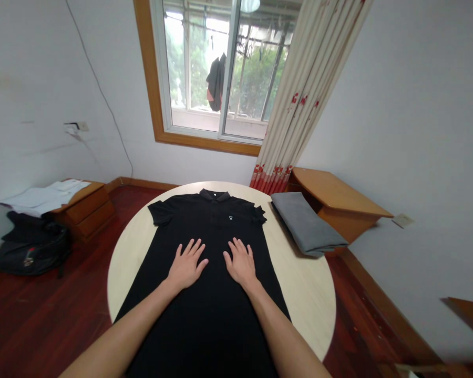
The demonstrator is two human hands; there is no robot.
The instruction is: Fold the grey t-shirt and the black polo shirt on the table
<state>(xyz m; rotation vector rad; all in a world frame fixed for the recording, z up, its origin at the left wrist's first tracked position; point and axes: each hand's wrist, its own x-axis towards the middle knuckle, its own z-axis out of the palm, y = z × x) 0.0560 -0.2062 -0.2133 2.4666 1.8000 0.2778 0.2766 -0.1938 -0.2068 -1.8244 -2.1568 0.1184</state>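
Note:
A black polo shirt (213,304) lies spread out, front side up, on a round pale table (307,294). Its collar points to the far edge, and a small white logo shows on the chest. My left hand (186,265) rests flat on the middle of the shirt, fingers spread. To its right, my right hand (240,262) lies palm down on the cloth with its fingers apart. Neither hand holds anything. A folded grey cloth (305,223) sits on the table's right side, apart from the shirt.
A wooden desk (335,194) stands behind the grey cloth, beside a long curtain (299,94) and a window. On the left are a small wooden cabinet (89,212) with papers (47,197) on top and a black bag (33,247) on the floor.

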